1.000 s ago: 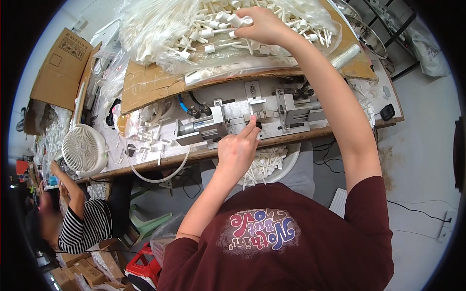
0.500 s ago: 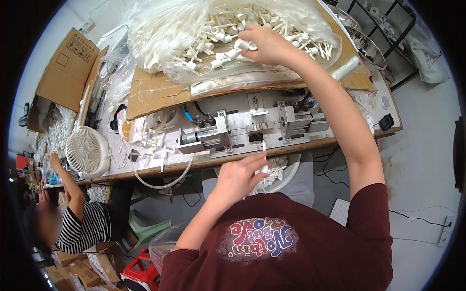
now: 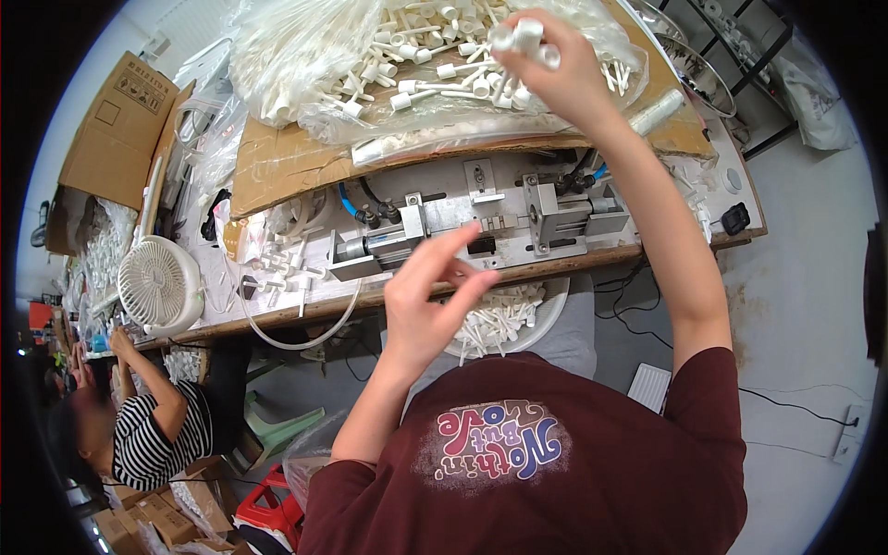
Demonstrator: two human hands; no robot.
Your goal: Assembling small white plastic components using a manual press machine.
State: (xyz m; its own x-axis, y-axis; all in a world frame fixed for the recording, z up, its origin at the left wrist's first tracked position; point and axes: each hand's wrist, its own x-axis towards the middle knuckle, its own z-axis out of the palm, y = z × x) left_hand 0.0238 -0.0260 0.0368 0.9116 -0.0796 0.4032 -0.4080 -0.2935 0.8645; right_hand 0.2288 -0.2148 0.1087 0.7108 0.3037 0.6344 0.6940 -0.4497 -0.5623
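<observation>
My right hand is closed around a few white plastic capped stems, above a heap of the same pieces in a clear plastic bag. My left hand has its thumb and fingers apart, with nothing between them. It hovers at the front of a metal clamping fixture that has two facing cylinder blocks and a small slotted block between them. Under the bench edge, in front of my body, a white bowl holds many white stem pieces, partly hidden by my left hand.
Flattened cardboard lies under the bag. Loose white fittings and a curved clear hose are left of the fixture. A white fan stands farther left, near a co-worker in a striped shirt. A black box sits at the bench's right end.
My left hand has let go of a white stem piece over the bowl and risen toward the fixture, fingers spreading. My right hand has moved up and right, holding white pieces.
</observation>
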